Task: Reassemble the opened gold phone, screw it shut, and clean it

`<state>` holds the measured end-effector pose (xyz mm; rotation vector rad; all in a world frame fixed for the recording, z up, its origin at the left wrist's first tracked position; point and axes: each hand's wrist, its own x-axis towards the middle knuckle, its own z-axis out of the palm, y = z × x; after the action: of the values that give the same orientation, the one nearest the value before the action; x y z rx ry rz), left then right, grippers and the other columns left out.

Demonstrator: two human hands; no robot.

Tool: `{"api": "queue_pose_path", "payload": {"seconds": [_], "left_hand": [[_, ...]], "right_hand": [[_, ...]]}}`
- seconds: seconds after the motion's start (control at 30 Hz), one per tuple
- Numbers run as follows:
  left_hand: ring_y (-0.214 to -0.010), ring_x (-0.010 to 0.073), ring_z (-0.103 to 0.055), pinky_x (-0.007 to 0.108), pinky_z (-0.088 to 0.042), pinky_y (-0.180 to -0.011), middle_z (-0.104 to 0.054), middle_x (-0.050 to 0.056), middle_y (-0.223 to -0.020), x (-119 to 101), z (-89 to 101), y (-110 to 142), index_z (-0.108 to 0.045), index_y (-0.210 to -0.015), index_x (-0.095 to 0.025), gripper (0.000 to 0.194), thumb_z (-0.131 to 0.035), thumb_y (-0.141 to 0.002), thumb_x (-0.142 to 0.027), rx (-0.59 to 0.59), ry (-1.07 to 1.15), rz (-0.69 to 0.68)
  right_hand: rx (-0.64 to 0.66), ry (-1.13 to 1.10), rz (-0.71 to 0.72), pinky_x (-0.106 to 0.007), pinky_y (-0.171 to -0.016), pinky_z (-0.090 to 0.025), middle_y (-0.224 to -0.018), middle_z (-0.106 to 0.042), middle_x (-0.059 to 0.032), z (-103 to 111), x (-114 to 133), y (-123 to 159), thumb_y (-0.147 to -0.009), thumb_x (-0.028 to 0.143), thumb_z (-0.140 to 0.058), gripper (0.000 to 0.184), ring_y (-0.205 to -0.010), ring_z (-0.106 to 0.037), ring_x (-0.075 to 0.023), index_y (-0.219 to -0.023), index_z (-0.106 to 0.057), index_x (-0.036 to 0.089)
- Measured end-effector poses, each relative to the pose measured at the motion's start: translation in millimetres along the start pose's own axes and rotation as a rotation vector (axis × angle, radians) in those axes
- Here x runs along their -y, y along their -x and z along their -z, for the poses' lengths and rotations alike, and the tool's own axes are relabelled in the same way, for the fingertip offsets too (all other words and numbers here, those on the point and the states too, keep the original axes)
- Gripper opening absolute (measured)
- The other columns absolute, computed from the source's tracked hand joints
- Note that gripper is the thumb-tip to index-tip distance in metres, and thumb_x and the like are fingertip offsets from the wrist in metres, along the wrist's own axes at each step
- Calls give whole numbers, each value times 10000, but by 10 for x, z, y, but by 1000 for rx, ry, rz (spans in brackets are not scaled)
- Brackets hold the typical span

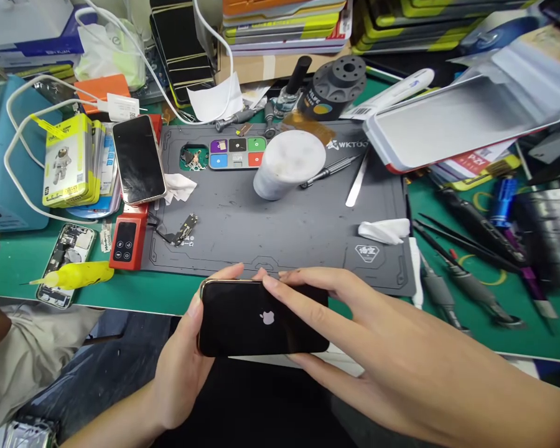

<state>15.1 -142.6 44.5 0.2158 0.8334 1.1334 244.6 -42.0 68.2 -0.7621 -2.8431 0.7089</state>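
Note:
A smartphone (242, 320) lies sideways between my two hands, just in front of the bench edge. Its black screen shows a white apple logo. My left hand (182, 361) grips the left end, thumb and fingers around the frame. My right hand (354, 330) holds the right end, with fingers along the top edge and across part of the screen and another finger under the bottom edge. Behind the phone is the dark grey work mat (280, 233). On it stand a white round cup-like container (292, 165) and a small circuit board with a cable (185, 230).
Another phone (139, 158) rests on a red device (127, 239) at left, near an opened phone (68, 261) and a yellow bottle with a needle tip (77, 275). Tweezers (466, 239) and screwdrivers (476, 289) lie at right, below a white tray (452, 127). Someone's leg (32, 354) shows at lower left.

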Motion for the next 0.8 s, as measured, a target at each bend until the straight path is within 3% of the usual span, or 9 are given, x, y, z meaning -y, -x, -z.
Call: {"api": "queue_pose_path", "payload": {"seconds": [0.1,0.2,0.37,0.6,0.8], "left_hand": [[-1522,315,-506,482,-350,-1309,-624,52,-1575,-7,9,18,-562,-1587,-327,578,-343,-1123,-594,-56,-21,29],[-1498,313,-526,452,-377,-1286,-639,42,-1549,-50,29,52,-561,-1581,-333,587,-345,-1117,-621,-27,-63,40],[-1415,269,-597,362,-485,-1173,-661,-4,-1498,-123,68,80,-537,-1561,-421,491,-606,-1076,-385,6,-268,73],[-1437,292,-585,427,-461,-1224,-664,-1,-1507,-112,-19,114,-571,-1547,-423,472,-594,-1077,-448,-61,-116,184],[-1486,311,-542,471,-404,-1269,-619,-6,-1572,-126,20,136,-543,-1573,-450,496,-578,-1079,-480,-45,-196,203]], "right_hand": [[-12,19,3,-412,-862,-699,-1395,-622,-219,-8,17,11,-1019,234,-548,670,-1205,-711,-338,-1657,-377,123],[-39,45,8,-402,-837,-702,-1383,-627,-218,-16,44,25,-1026,240,-548,626,-1196,-714,-335,-1626,-434,102],[-54,51,6,-408,-813,-704,-1384,-630,-219,-15,90,46,-1013,246,-570,609,-1157,-719,-331,-1596,-479,95],[-53,62,-14,-413,-780,-705,-1383,-641,-221,10,152,62,-980,217,-565,623,-1085,-732,-317,-1586,-491,97],[-65,122,22,-425,-787,-700,-1325,-661,-238,20,165,58,-983,219,-569,590,-1085,-719,-332,-1546,-518,49]]}}
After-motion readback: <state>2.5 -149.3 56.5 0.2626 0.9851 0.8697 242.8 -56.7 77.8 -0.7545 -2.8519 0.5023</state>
